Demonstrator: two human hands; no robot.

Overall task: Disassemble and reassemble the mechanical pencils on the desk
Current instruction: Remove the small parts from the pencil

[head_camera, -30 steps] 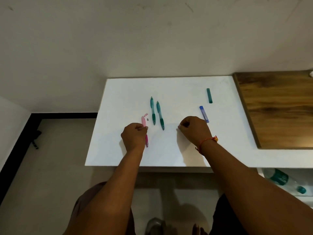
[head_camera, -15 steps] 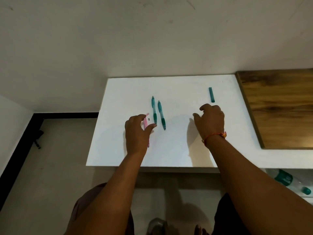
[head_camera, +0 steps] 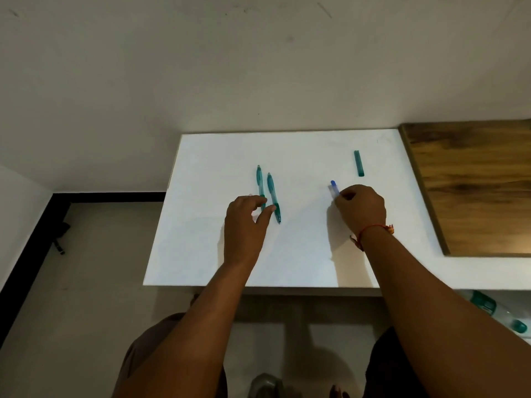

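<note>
**Two hands over the pencils and a blue lead tube**

The left hand [head_camera: 244, 225] hovers low over the white desk [head_camera: 301, 254], fingers loosely spread and relaxed, gripping nothing. Its forefinger tip lies across the near part of the left green pencil [head_camera: 259, 179]; its thumb tip meets the side of the right green pencil [head_camera: 271, 188], just short of the pencil's point. Whether either tip actually presses on a pencil cannot be told. Both pencils lie flat, side by side and nearly parallel, running away from the fingertips.

The right hand [head_camera: 360, 209] has its fingers curled, pinching the near end of a blue lead tube [head_camera: 334, 187]. The tube's far end sticks out beyond the fingertips, slanting away and to the left. Whether it rests on the desk or is lifted cannot be told.

Beyond the right knuckles, well apart from them, a green lead tube [head_camera: 358, 163] lies flat. An orange thread bracelet [head_camera: 373, 226] circles the right wrist. To the outer side of the right hand sits a wooden board [head_camera: 474, 191]; below the desk edge, beside the right forearm, lies a bottle [head_camera: 497, 311].
</note>
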